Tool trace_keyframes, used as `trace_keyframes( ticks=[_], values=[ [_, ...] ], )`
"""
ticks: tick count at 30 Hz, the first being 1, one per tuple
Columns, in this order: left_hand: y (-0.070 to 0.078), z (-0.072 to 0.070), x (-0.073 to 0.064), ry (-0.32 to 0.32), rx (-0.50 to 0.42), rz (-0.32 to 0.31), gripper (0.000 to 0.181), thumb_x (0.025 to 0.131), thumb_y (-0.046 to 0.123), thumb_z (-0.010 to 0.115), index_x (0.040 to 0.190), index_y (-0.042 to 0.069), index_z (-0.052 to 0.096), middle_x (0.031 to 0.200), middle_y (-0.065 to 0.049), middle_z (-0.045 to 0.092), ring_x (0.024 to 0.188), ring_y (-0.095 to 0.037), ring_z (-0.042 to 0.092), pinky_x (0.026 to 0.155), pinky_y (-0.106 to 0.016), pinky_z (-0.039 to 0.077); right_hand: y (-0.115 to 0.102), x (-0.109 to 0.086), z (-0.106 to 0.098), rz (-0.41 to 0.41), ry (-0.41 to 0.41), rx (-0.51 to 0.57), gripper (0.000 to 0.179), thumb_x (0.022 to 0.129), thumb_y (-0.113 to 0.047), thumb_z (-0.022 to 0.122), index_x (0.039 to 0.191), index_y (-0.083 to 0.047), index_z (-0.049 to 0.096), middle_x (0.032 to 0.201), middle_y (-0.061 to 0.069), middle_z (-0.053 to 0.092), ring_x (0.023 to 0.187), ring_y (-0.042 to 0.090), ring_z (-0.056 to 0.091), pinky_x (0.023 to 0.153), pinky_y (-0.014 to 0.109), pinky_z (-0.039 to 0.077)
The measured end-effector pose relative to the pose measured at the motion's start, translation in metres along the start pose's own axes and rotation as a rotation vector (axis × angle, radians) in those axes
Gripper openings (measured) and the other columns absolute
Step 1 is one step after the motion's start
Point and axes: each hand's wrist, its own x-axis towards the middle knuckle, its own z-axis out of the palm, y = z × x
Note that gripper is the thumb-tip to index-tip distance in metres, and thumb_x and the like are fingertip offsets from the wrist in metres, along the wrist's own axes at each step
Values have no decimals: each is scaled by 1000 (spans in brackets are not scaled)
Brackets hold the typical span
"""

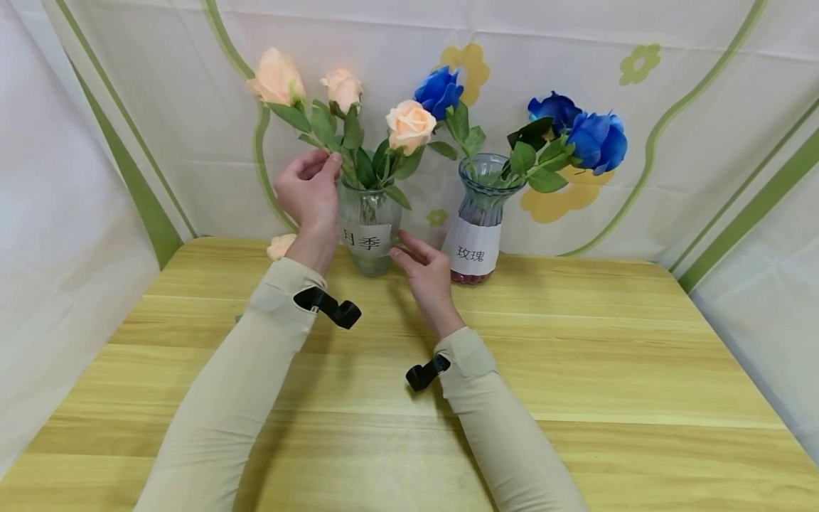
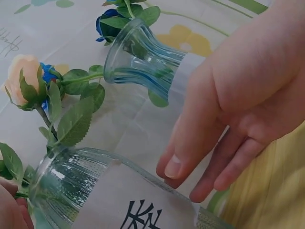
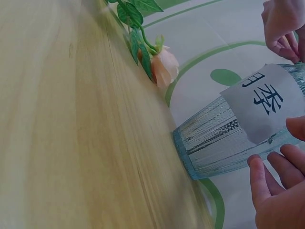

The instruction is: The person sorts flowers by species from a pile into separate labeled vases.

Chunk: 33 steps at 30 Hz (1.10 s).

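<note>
Peach roses (image 1: 410, 126) stand in a clear glass vase (image 1: 370, 264) with a white paper label. My left hand (image 1: 311, 188) pinches a green, leafy stem of a peach rose between thumb and fingers, just above the vase's rim on the left. In the left wrist view, its fingertips (image 2: 10, 212) show at the left edge by the rim. My right hand (image 1: 430, 282) is at the vase's right side, fingers extended and fingertips right at the glass. From the right wrist, both the right hand (image 3: 281, 200) and the vase (image 3: 214, 143) show close up.
A bluish, flared vase (image 1: 475, 245) with a white label holds blue roses (image 1: 596, 142) to the right. Another peach rose (image 1: 280, 247) lies on the wooden table (image 1: 576, 341) behind my left wrist. A patterned cloth (image 1: 691, 206) hangs right behind the vases.
</note>
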Motion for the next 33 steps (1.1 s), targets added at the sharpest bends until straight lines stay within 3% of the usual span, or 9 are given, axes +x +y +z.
trace_keyframes(
  ticks=[5, 10, 13, 21, 28, 33],
  values=[
    [-4, -1, 0, 9, 115, 14, 6, 90, 11, 86, 96, 10, 84, 85, 6, 72, 86, -9, 68, 81, -23, 57, 1, 1, -1, -1, 0, -8, 40, 99, -10, 74, 139, -8, 70, 144, 7, 70, 128, 25, 70, 113, 38, 55],
    [-5, -5, 0, -56, 215, -49, 10, 89, 11, 87, 97, 14, 87, 98, 4, 81, 105, -13, 71, 92, -24, 58, 0, 1, -1, 1, 3, -9, 40, 99, -10, 74, 139, -8, 70, 144, 7, 70, 127, 24, 70, 113, 38, 55],
    [-7, -7, 0, -80, 190, -80, 13, 87, 11, 88, 100, 15, 87, 105, 0, 83, 110, -12, 73, 97, -24, 59, 0, 0, -1, 4, 4, -9, 40, 99, -10, 74, 140, -8, 70, 144, 7, 70, 127, 24, 70, 113, 37, 55],
    [-10, -23, -1, -135, 127, -67, 20, 90, 15, 86, 110, 11, 85, 109, -3, 83, 81, -7, 73, 84, -22, 61, -1, 1, 2, 8, 5, -11, 40, 99, -10, 74, 139, -9, 71, 144, 5, 70, 128, 24, 70, 114, 38, 55],
    [-11, -47, -8, -179, 70, -75, 24, 92, 13, 84, 114, 5, 83, 104, -2, 80, 83, -13, 75, 78, -20, 63, 0, 0, 2, 15, 4, -2, 40, 99, -11, 74, 139, -9, 70, 144, 5, 70, 127, 22, 70, 112, 36, 56],
    [-16, -72, -14, -185, 61, -113, 24, 93, 12, 83, 115, 4, 82, 97, 0, 80, 79, -11, 75, 77, -20, 63, 1, -1, 1, 20, 9, -5, 40, 99, -11, 74, 139, -10, 71, 144, 4, 70, 126, 20, 70, 111, 34, 56]
  ],
)
